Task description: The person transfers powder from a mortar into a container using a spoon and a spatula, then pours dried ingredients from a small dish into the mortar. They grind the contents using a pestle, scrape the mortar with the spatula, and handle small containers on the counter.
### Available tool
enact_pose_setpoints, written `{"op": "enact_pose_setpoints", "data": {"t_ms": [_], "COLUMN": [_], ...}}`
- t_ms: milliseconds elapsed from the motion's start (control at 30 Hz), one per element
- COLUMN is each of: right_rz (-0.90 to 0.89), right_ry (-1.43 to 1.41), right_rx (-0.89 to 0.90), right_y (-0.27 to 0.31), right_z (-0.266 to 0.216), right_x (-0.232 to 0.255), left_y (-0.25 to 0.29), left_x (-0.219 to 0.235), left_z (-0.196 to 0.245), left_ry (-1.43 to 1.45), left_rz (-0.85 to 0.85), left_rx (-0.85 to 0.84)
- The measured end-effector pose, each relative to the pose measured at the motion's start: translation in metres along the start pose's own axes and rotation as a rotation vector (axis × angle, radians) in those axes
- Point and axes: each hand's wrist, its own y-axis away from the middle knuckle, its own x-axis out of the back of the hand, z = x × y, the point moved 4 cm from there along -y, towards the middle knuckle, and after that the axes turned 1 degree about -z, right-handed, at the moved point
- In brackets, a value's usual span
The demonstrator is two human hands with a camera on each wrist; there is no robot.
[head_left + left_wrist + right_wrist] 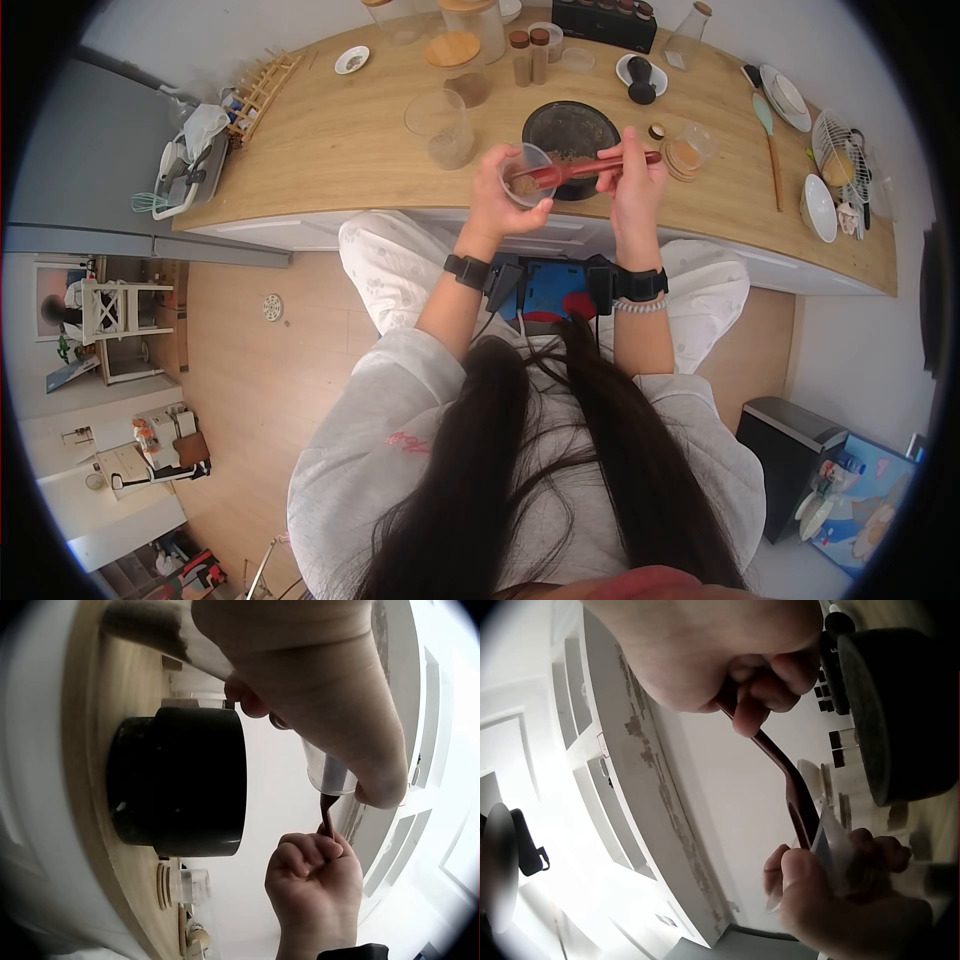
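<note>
One clear plastic cup (527,158), with brown powder (522,187) inside, is off the near left side of the black mortar (562,124). The left hand (491,204) holds it up, fingers and thumb curled round its wall. The right hand (635,190), at the mortar's near right side, grips a dark red spoon (588,168) in bent fingers; the spoon's head reaches into the cup. Beyond the mortar and to its right, a black pestle (641,84) rests on a white saucer (659,79). Two brown-capped bottles (522,64) stand behind the mortar, and a spatula (772,150) with a wooden handle lies well to its right.
</note>
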Motion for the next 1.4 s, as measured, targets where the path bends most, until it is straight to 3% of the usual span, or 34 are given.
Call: {"op": "enact_pose_setpoints", "data": {"t_ms": [1200,1267,1400], "right_rz": [-0.009,-0.003,-0.01], "right_ry": [-0.006,0.005,0.004], "right_rx": [0.056,0.061,0.066], "right_y": [-0.0002,-0.0001,-0.0009], "right_z": [-0.0048,-0.0054,-0.0049], "right_x": [0.0011,0.0012,0.0029], "left_y": [-0.0002,0.0013,0.0], "left_x": [0.0004,0.0011,0.0008], "left_z": [0.0027,-0.0001,0.0009], "left_ry": [0.055,0.016,0.034], "left_rz": [0.019,-0.024,0.02], "left_rx": [-0.005,0.053,-0.007]}}
